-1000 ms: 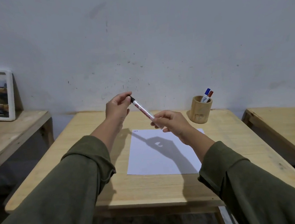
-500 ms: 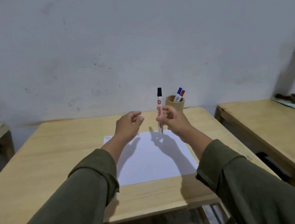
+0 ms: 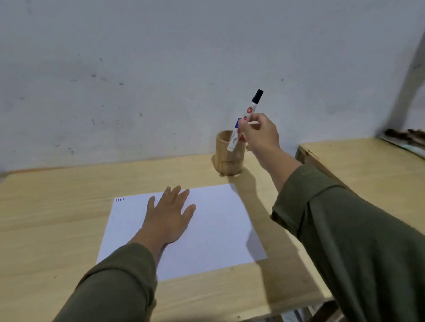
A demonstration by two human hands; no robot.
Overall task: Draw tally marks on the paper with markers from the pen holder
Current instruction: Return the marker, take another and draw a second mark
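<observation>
The right hand (image 3: 261, 133) pinches a capped marker (image 3: 245, 120) tilted over the holder (image 3: 227, 154), black cap up, its lower end at the holder's mouth. The left hand (image 3: 168, 216) lies flat, fingers spread, on the paper (image 3: 212, 232), well apart from the marker. Small marks (image 3: 119, 199) sit at the paper's far left corner on the table (image 3: 45, 226).

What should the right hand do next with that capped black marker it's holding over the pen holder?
Probably lower the marker straight into the pen holder. The right hand holds it cap up, its lower end over the holder's mouth, and a few marks already sit at the paper's top left corner. The left hand lies flat, steadying the sheet.
</observation>
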